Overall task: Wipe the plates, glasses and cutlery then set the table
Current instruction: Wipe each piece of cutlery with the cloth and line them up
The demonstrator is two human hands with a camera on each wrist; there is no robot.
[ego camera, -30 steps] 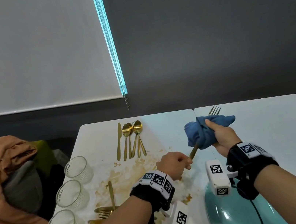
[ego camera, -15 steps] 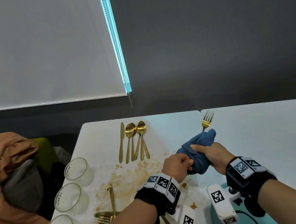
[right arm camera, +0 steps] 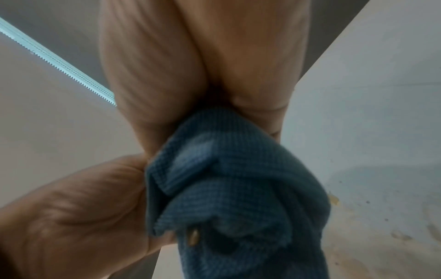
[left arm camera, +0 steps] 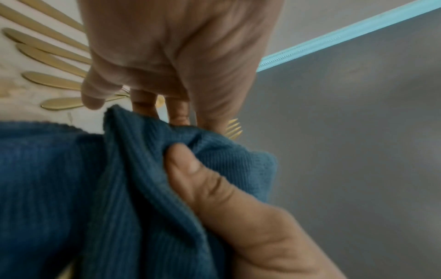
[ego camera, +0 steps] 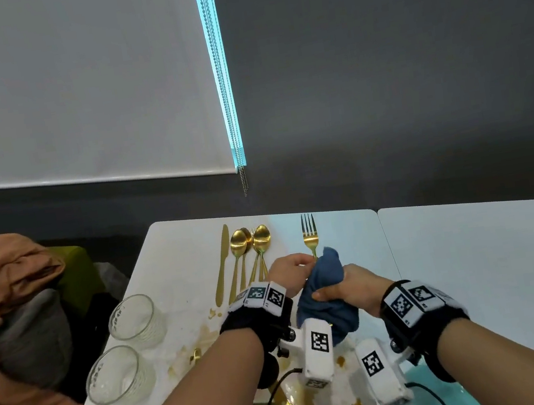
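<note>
A gold fork [ego camera: 310,234] points away from me over the white table [ego camera: 475,258], tines up. My left hand [ego camera: 289,271] pinches it just below the tines, which peek out past the fingers [left arm camera: 233,128]. A blue cloth [ego camera: 327,285] is bunched round the fork's handle, and my right hand [ego camera: 352,286] grips that bundle from the right. In the right wrist view the handle's gold tip [right arm camera: 193,238] pokes out of the cloth [right arm camera: 238,188]. The two hands touch over the cloth [left arm camera: 71,188].
A gold knife [ego camera: 222,262] and spoons [ego camera: 239,241] lie in a row at the back left. Three glasses [ego camera: 133,321] line the left edge. Brown stains [ego camera: 205,333] and more gold cutlery [ego camera: 195,355] lie near me. A teal plate [ego camera: 461,402] is front right.
My left hand has moved from the handle's end up to the fork's neck. The right hand with the cloth has slid down the handle towards me, and the fork now points straight away.
</note>
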